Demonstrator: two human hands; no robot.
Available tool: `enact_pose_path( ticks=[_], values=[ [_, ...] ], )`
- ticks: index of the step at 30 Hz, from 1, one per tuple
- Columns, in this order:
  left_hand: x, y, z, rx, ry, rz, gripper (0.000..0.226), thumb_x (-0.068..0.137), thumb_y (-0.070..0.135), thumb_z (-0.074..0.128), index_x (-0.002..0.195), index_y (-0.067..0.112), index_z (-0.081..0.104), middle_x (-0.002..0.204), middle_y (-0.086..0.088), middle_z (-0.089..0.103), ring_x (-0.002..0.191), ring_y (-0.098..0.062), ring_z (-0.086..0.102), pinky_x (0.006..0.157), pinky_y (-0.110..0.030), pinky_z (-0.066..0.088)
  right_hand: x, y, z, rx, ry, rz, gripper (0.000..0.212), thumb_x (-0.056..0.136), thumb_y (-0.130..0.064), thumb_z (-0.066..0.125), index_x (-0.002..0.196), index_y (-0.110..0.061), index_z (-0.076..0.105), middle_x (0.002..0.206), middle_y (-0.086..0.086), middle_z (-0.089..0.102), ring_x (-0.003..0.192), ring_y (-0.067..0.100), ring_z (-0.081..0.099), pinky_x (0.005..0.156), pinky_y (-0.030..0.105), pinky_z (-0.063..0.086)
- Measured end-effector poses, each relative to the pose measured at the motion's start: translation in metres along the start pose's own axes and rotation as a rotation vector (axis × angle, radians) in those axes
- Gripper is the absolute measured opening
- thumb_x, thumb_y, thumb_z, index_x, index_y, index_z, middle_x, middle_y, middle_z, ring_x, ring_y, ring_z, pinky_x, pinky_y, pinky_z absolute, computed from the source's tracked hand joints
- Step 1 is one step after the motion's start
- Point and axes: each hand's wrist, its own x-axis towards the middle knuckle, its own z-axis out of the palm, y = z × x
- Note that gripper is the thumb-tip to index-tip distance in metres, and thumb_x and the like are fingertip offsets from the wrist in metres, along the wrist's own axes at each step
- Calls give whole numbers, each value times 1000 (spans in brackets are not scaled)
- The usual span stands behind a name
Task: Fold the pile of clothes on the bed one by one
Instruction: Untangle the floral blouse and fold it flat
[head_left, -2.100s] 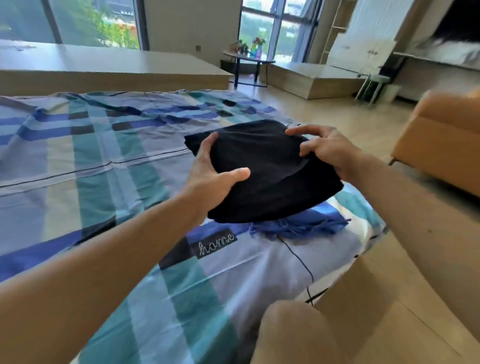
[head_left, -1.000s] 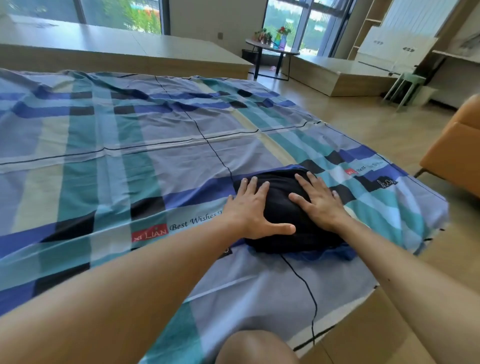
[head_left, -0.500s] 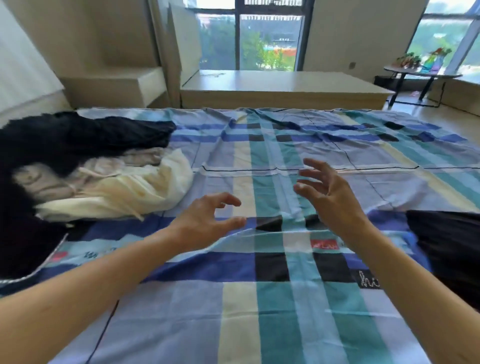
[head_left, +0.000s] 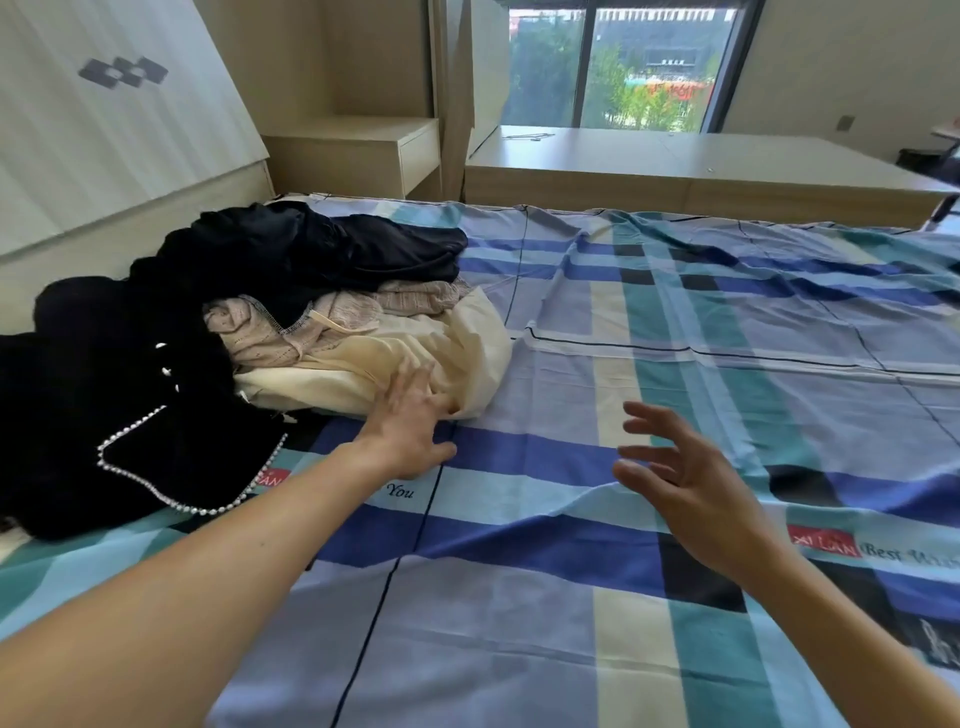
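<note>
A pile of unfolded clothes lies on the left of the bed (head_left: 675, 322). A cream garment (head_left: 467, 343) sits at its right edge, a pale pink knit (head_left: 332, 317) lies above it, a dark garment (head_left: 337, 249) is on top, and a black piece with pearl trim (head_left: 104, 395) is nearest me. My left hand (head_left: 410, 421) reaches out with straight fingers, its fingertips touching the cream garment's lower edge. My right hand (head_left: 685, 467) hovers over the plaid sheet with fingers spread and holds nothing.
A slanted white headboard panel (head_left: 104, 130) rises behind the pile. A wooden nightstand (head_left: 358, 150) and a long low wooden platform (head_left: 675, 166) stand beyond the bed, under a window. The plaid sheet stretches bare to the right.
I put the folded black garment down at the right and pressed it flat. My view swung left to the pile, and my left hand has reached the cream garment.
</note>
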Motion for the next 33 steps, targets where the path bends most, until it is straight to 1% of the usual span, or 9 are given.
enact_pose_path(
  ticks=[4,8,13,18,22,25,28,31,33],
  values=[
    [16,-16,18,-99,-32,-63,66,83,36,76,137,20,43,143,-3,43,136,-26,42,110,-43,41,-3,8,0,-70,-45,9,62,78,-46,75,135,-42,51,127,-14,61,106,1,67,101,44,52],
    [28,-20,22,-105,55,-100,69,82,35,77,139,21,42,132,-2,49,128,-25,47,106,-43,44,-4,17,2,-218,-92,-68,66,85,-23,75,137,-49,43,131,-14,56,106,-7,63,94,28,51],
    [27,-21,20,-56,67,-104,48,86,34,72,128,22,50,128,-3,47,123,-24,45,99,-41,47,-1,16,1,-266,-155,-78,79,57,-94,53,130,-69,35,124,-25,55,98,-12,64,88,11,48],
    [26,-17,21,-95,48,-99,32,92,27,68,122,21,59,126,-4,55,120,-25,50,99,-42,49,6,20,2,-238,-192,-34,78,53,-96,51,127,-77,31,122,-19,60,87,-13,67,81,1,45],
    [21,-6,16,-228,108,-140,17,95,14,58,109,17,68,109,-9,67,102,-30,65,81,-34,53,5,24,2,-256,-229,31,83,44,-102,49,123,-80,31,120,-14,60,84,-10,68,78,0,46],
    [14,22,10,-448,100,-110,16,94,16,59,103,9,70,106,-15,70,102,-34,66,80,-35,52,-1,9,3,-176,-260,134,90,34,-101,56,119,-75,39,122,-13,62,86,-5,70,80,9,51],
    [-5,66,-1,-635,113,15,30,92,15,57,62,13,52,86,-25,67,85,-39,64,65,-29,44,-3,0,4,337,-324,327,108,17,-92,73,117,-55,59,121,3,68,89,18,76,77,39,57],
    [-30,103,-18,-780,119,130,42,92,8,57,56,22,39,85,-28,64,60,-18,50,55,-15,32,6,6,-5,721,-176,467,87,58,-78,78,134,-42,59,145,22,50,118,46,62,103,63,42],
    [-44,115,-25,-829,124,256,28,90,11,55,65,20,48,83,-26,64,60,-10,41,59,-17,35,14,5,6,901,-221,511,92,37,-63,93,121,-37,68,127,19,66,101,47,69,82,67,54]
  ],
)
